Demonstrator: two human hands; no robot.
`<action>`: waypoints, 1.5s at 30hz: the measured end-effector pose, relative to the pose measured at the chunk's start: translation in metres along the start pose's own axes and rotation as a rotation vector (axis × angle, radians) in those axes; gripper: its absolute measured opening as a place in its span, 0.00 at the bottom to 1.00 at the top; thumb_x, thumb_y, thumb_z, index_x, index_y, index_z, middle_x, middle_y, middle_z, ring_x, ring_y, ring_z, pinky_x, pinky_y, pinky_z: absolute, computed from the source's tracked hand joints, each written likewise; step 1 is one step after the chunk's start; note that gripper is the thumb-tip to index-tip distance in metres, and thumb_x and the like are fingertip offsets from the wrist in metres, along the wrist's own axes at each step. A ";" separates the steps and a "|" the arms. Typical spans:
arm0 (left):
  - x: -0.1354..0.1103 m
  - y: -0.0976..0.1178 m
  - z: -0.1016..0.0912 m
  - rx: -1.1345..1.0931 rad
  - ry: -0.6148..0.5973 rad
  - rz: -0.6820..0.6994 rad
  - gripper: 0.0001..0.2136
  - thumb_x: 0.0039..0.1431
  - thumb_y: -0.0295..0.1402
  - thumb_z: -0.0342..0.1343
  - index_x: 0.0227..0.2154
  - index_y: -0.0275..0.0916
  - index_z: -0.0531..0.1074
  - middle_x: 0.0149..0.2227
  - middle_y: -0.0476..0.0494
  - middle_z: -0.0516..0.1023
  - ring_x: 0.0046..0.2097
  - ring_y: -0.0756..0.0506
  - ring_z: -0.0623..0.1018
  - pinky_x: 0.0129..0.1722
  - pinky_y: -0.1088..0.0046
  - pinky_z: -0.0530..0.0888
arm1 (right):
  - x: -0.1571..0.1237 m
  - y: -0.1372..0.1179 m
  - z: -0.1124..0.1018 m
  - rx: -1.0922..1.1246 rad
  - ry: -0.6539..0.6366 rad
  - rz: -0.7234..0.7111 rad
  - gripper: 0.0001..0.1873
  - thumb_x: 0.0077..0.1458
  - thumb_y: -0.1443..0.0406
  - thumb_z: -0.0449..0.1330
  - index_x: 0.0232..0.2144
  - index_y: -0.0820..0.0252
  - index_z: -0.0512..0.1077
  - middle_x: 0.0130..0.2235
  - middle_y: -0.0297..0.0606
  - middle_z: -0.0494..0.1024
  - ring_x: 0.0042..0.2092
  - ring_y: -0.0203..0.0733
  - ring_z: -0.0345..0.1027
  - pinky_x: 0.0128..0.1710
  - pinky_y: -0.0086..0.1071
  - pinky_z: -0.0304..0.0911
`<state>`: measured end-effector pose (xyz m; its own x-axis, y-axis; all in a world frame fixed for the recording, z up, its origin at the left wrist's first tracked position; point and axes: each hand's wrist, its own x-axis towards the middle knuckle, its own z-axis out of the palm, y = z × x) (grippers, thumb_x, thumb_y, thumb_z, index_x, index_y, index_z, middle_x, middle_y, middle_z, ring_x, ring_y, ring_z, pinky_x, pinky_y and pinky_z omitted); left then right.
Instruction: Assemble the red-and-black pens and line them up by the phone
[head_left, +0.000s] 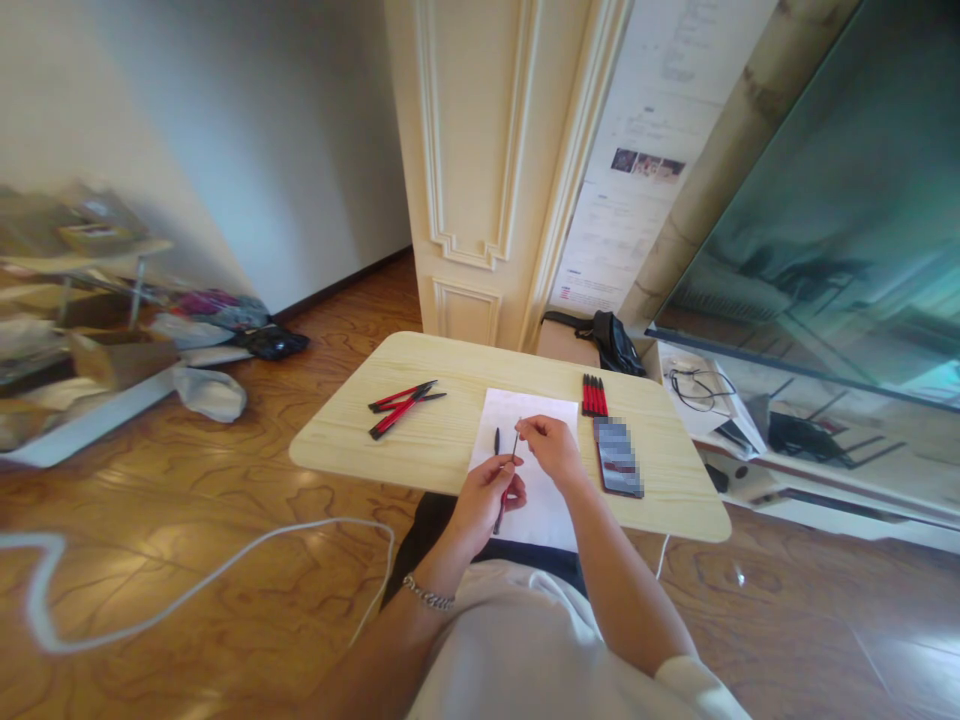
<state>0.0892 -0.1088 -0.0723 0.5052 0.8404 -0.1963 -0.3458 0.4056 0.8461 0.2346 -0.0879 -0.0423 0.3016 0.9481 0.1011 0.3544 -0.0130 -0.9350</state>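
Note:
My left hand (480, 497) is closed around a red pen barrel (500, 514), whose lower end shows below the fingers. Above it, my right hand (553, 447) pinches the top of a thin dark pen refill (515, 445), which runs down to the left fingers. Whether the refill sits inside the barrel cannot be made out. Both hands are over a white sheet of paper (540, 520). On the paper, just left of the refill, lies a small black pen part (496, 440).
On the pale wooden table (337, 440), several red-and-black pens (401, 410) lie crossed at left. Several more form a neat row (595, 396) at right, above a phone (619, 458). A black bag (616, 345) rests behind the table, and a white cable (225, 575) crosses the floor.

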 end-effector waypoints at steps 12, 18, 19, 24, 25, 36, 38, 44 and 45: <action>0.004 -0.002 -0.008 0.009 0.015 0.010 0.17 0.50 0.43 0.59 0.39 0.36 0.71 0.24 0.48 0.71 0.27 0.50 0.73 0.29 0.72 0.73 | 0.018 0.012 0.007 -0.682 -0.099 0.073 0.16 0.54 0.57 0.53 0.25 0.60 0.76 0.28 0.42 0.78 0.33 0.41 0.69 0.31 0.30 0.55; 0.004 -0.001 -0.010 0.011 0.015 0.014 0.17 0.52 0.43 0.59 0.39 0.36 0.70 0.24 0.48 0.71 0.26 0.51 0.72 0.29 0.73 0.73 | 0.020 0.015 0.020 -0.889 -0.138 0.130 0.16 0.54 0.60 0.51 0.33 0.62 0.77 0.36 0.50 0.78 0.40 0.48 0.71 0.38 0.34 0.59; 0.004 -0.001 -0.010 0.011 0.015 0.018 0.17 0.52 0.43 0.58 0.39 0.36 0.70 0.24 0.48 0.71 0.26 0.51 0.72 0.29 0.73 0.73 | 0.021 0.016 0.020 -0.904 -0.138 0.139 0.17 0.54 0.60 0.51 0.34 0.63 0.76 0.37 0.51 0.78 0.41 0.49 0.71 0.38 0.34 0.59; 0.005 -0.002 -0.011 0.012 0.014 0.020 0.17 0.51 0.43 0.59 0.39 0.36 0.70 0.24 0.48 0.71 0.27 0.51 0.73 0.29 0.73 0.73 | 0.024 0.020 0.021 -0.943 -0.134 0.172 0.18 0.54 0.60 0.51 0.38 0.63 0.75 0.39 0.52 0.77 0.41 0.50 0.71 0.38 0.35 0.61; 0.006 -0.002 -0.011 0.013 0.015 0.017 0.17 0.51 0.43 0.59 0.39 0.36 0.70 0.24 0.48 0.71 0.27 0.51 0.73 0.29 0.73 0.73 | 0.024 0.021 0.021 -0.947 -0.132 0.171 0.18 0.54 0.60 0.51 0.38 0.63 0.75 0.39 0.52 0.77 0.42 0.49 0.71 0.38 0.36 0.61; 0.006 -0.001 -0.010 0.016 0.023 0.010 0.18 0.50 0.43 0.59 0.39 0.35 0.71 0.24 0.48 0.71 0.26 0.50 0.73 0.28 0.73 0.73 | 0.024 0.020 0.019 -0.904 -0.131 0.165 0.16 0.53 0.60 0.53 0.36 0.62 0.75 0.37 0.51 0.78 0.41 0.48 0.71 0.38 0.34 0.60; 0.006 -0.002 -0.010 0.015 0.019 0.012 0.17 0.51 0.43 0.59 0.39 0.36 0.70 0.24 0.47 0.71 0.26 0.50 0.73 0.28 0.73 0.73 | 0.023 0.019 0.015 -0.863 -0.106 0.150 0.16 0.53 0.58 0.54 0.34 0.62 0.76 0.36 0.50 0.78 0.40 0.48 0.71 0.38 0.34 0.59; 0.005 -0.003 -0.010 0.004 0.022 0.021 0.17 0.51 0.42 0.59 0.39 0.36 0.70 0.24 0.47 0.72 0.27 0.50 0.73 0.28 0.72 0.73 | 0.008 0.012 -0.001 -0.409 -0.032 0.022 0.21 0.58 0.54 0.49 0.31 0.61 0.75 0.31 0.41 0.77 0.32 0.39 0.68 0.32 0.30 0.58; 0.005 -0.003 -0.009 0.001 0.020 0.021 0.17 0.51 0.42 0.59 0.39 0.36 0.71 0.24 0.47 0.72 0.27 0.50 0.73 0.28 0.72 0.73 | 0.002 0.011 -0.003 -0.296 -0.066 0.017 0.21 0.58 0.54 0.49 0.32 0.62 0.75 0.30 0.40 0.77 0.30 0.37 0.67 0.30 0.29 0.58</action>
<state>0.0854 -0.1026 -0.0806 0.4817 0.8558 -0.1887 -0.3550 0.3874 0.8508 0.2417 -0.0870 -0.0516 0.2550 0.9654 0.0553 0.5956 -0.1118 -0.7955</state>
